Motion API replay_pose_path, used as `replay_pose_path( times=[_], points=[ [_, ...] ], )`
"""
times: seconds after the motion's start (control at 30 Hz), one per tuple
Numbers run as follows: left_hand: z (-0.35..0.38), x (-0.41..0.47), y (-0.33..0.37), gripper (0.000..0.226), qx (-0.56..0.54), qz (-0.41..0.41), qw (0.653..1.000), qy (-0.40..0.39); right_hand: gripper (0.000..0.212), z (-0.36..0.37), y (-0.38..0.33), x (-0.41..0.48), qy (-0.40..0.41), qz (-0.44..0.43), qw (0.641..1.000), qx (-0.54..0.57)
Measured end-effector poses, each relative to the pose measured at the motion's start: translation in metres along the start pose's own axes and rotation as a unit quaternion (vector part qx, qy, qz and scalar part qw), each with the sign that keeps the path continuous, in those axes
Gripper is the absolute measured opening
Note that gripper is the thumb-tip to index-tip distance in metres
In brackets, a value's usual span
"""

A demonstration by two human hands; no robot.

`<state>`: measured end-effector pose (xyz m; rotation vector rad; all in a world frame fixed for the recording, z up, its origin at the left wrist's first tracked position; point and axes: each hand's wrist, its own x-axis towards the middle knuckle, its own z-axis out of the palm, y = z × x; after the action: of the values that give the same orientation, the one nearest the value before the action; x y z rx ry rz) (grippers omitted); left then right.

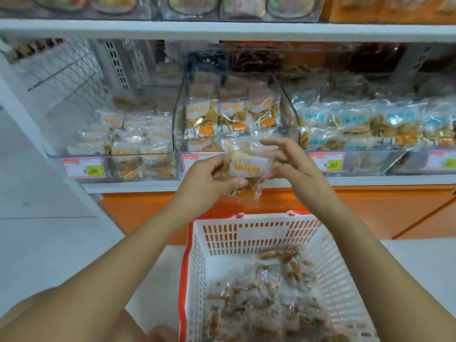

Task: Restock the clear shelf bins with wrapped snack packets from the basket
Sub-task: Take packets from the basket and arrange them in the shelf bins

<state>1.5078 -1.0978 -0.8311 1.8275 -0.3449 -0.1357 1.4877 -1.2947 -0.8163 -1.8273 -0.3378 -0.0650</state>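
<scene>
Packet (246,169) up at shelf height, orange label facing out, held just in front of the middle bin (178,124) and above the basket (246,233). Left hand (212,176) pinches its left edge, thumb on top, fingers curled beneath. Right hand (293,161) sits at the right edge, fingers loosely curved and half spread. Whether it grips the wrapper or only brushes it, I can't tell. This looks like the placing step: one packet out, not yet in. Matching orange packets stand in rows in that bin, so the next move calls for lifting it over the front lip and setting it among them, label forward. More snacks (259,304) lie in the basket.
</scene>
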Motion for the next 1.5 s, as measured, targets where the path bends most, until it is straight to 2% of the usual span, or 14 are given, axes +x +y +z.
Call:
replay_pose_path(
  times=[0.17, 0.3, 0.47, 0.57, 0.67, 0.73, 0.9, 1.0, 1.07, 1.13, 1.2, 1.27, 1.37, 1.5],
  points=[
    [0.0, 0.02, 0.007, 0.03, 0.013, 0.048, 0.998, 0.046, 0.035, -0.019, -0.014, 0.041, -0.015, 0.009, 0.981, -0.191],
    [0.0, 0.033, 0.008, 0.043, 0.229, 0.073, 0.964, 0.111, 0.03, -0.047, -0.036, 0.085, 0.079, 0.003, 0.969, -0.232],
    [-0.005, 0.047, -0.005, 0.046, 0.401, 0.07, 0.908, 0.098, 0.039, -0.064, -0.045, 0.154, 0.109, 0.093, 0.914, -0.38],
    [-0.004, 0.053, -0.01, 0.043, 0.419, 0.087, 0.899, 0.092, 0.045, -0.057, -0.043, 0.184, 0.018, 0.187, 0.838, -0.512],
    [-0.005, 0.055, -0.015, 0.038, 0.425, 0.094, 0.896, 0.093, 0.032, -0.049, -0.033, 0.194, -0.078, 0.248, 0.838, -0.48],
    [-0.007, 0.056, -0.018, 0.035, 0.426, 0.112, 0.893, 0.094, 0.028, -0.041, -0.026, 0.194, -0.071, 0.221, 0.81, -0.539],
    [-0.011, 0.052, -0.024, 0.039, 0.434, 0.156, 0.883, 0.08, 0.036, -0.022, -0.017, 0.162, 0.128, 0.02, 0.756, -0.641],
    [-0.009, 0.045, -0.02, 0.031, 0.382, 0.215, 0.895, 0.085, 0.012, -0.008, -0.004, 0.11, 0.173, -0.125, 0.817, -0.536],
    [-0.004, 0.033, -0.019, 0.027, 0.341, 0.257, 0.9, 0.087, 0.025, 0.005, 0.019, 0.067, 0.15, -0.175, 0.854, -0.466],
    [0.004, 0.021, -0.023, 0.025, 0.331, 0.235, 0.912, 0.06, 0.033, 0.014, 0.053, 0.027, 0.114, -0.183, 0.871, -0.442],
    [0.014, 0.009, -0.038, 0.024, 0.371, 0.16, 0.915, -0.001, 0.034, 0.021, 0.102, -0.001, 0.056, -0.091, 0.877, -0.469],
    [0.018, -0.001, -0.059, 0.023, 0.42, 0.07, 0.902, -0.074, 0.029, 0.022, 0.156, -0.023, -0.028, 0.106, 0.867, -0.485],
    [0.014, -0.015, -0.094, 0.024, 0.469, -0.074, 0.858, -0.193, 0.018, 0.013, 0.228, -0.06, -0.048, 0.357, 0.831, -0.425],
    [0.001, -0.031, -0.129, 0.034, 0.526, -0.2, 0.777, -0.283, 0.04, 0.014, 0.266, -0.107, -0.024, 0.468, 0.812, -0.349]
  ],
)
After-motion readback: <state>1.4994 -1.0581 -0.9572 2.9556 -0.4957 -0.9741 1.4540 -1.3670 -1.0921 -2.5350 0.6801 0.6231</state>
